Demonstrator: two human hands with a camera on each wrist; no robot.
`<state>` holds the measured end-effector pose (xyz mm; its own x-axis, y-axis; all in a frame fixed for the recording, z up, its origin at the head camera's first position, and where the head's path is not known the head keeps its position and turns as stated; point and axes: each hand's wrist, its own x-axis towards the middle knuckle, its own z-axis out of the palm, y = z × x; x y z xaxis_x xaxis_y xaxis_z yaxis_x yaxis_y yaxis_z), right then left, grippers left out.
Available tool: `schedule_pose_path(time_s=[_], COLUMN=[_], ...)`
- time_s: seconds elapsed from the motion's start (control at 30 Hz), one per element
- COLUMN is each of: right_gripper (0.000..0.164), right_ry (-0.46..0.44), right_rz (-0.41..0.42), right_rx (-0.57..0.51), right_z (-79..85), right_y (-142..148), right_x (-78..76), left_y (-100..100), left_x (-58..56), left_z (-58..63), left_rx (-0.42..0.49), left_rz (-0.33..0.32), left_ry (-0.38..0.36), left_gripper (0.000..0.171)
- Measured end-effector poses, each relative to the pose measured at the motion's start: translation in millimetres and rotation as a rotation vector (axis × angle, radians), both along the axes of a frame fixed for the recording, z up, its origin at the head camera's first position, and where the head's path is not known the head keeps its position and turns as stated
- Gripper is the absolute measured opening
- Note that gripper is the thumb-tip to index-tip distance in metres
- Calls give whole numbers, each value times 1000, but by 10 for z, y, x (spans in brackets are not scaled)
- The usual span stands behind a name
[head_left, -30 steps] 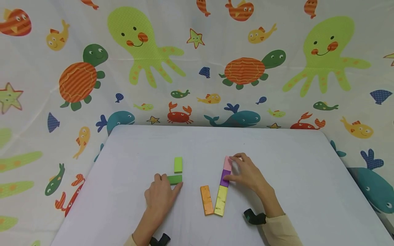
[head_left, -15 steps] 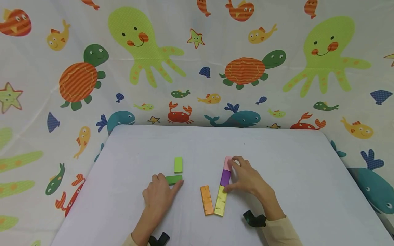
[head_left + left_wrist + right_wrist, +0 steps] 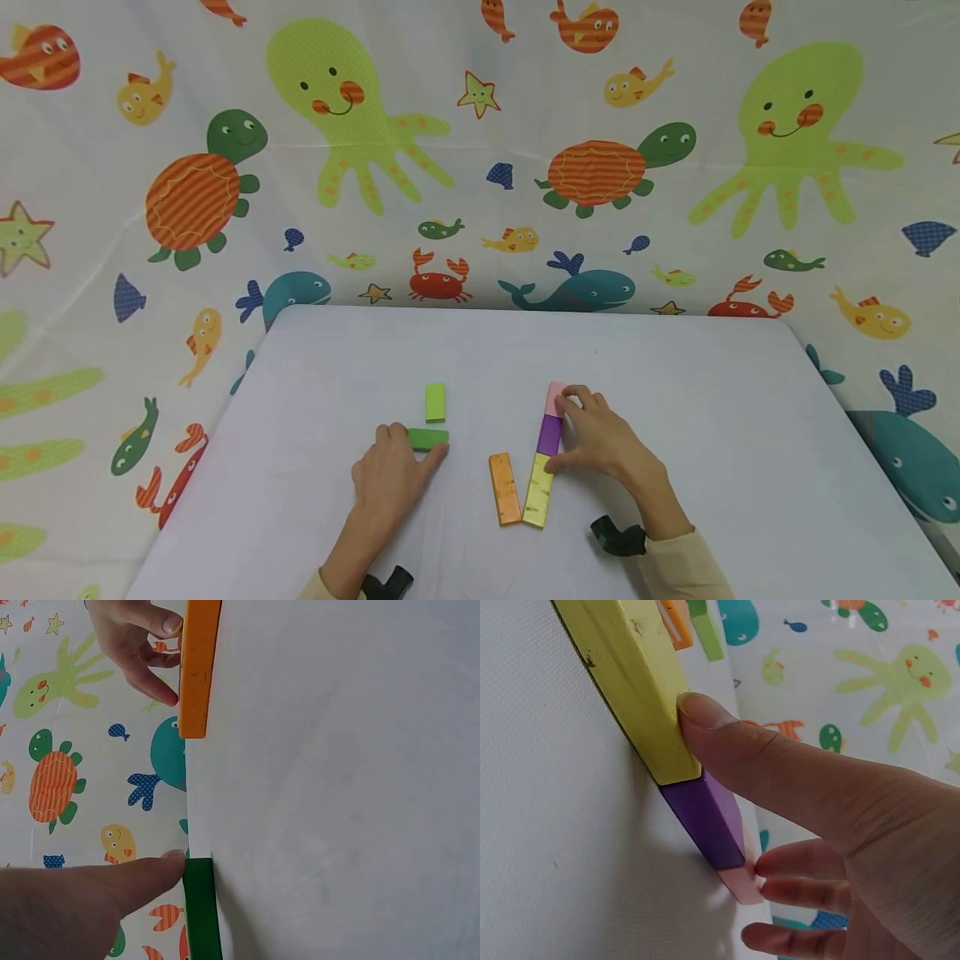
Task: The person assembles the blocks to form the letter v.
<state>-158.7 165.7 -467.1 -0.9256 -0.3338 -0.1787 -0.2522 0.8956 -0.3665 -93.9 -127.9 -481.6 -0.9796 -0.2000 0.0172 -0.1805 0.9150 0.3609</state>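
Observation:
My left hand point(image 3: 390, 475) holds a dark green block point(image 3: 428, 439) lengthwise on the table, its thumb at the right end and its fingers at the left end. Just beyond lies a light green block point(image 3: 435, 402), apart from it. My right hand point(image 3: 603, 437) lies along a slanted row of blocks: pink point(image 3: 553, 398) at the far end, purple point(image 3: 549, 434) in the middle, yellow point(image 3: 537, 492) nearest. In the right wrist view the thumb point(image 3: 705, 712) touches the yellow block, while the fingers reach beside the pink one.
An orange block point(image 3: 504, 489) leans in beside the yellow one, their near ends meeting. All blocks lie on a white table point(image 3: 675, 375), backed by a curtain point(image 3: 420, 167) printed with sea animals. Dark wrist cameras point(image 3: 618, 535) sit at both wrists.
My right thumb has slid from the purple block to the yellow one, and that hand has drawn slightly nearer. The dark green block has shifted a little to the right with my left hand.

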Motion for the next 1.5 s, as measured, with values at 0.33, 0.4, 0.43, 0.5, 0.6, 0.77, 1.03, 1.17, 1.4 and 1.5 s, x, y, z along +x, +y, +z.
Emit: schedule_pose_path(time_s=[0.33,0.4,0.43,0.5,0.6,0.77,1.03,1.17,1.4,1.5], right_gripper=[99,99,99,99,98,98,98,98,98,98], right_ry=[-8,-9,-11,-15,-19,-19,-24,-33,-27,-27], right_rz=[-8,-9,-11,-13,-14,-14,-24,-26,-23,-27], right_rx=[2,4,5,5,7,13,25,24,29,33], right_z=[-1,1,2,2,5,-11,-13,4,25,23], right_y=[9,6,3,-5,-12,-17,-13,-27,-42,-44], right_x=[2,2,2,3,5,11,16,9,8,7], left_y=[30,33,34,36,38,41,82,92,115,132], left_x=[-9,-9,-9,-8,-6,-4,-22,-39,-90,-119], left_z=[-1,1,4,4,5,9,15,16,17,20], left_rx=[33,36,38,44,56,63,102,110,123,129], left_rz=[-37,-41,-43,-45,-49,-56,-70,-76,-90,-102], left_ry=[-25,-24,-26,-29,-33,-27,-37,-29,-17,-10], left_gripper=[67,67,67,67,67,67,66,65,62,60])
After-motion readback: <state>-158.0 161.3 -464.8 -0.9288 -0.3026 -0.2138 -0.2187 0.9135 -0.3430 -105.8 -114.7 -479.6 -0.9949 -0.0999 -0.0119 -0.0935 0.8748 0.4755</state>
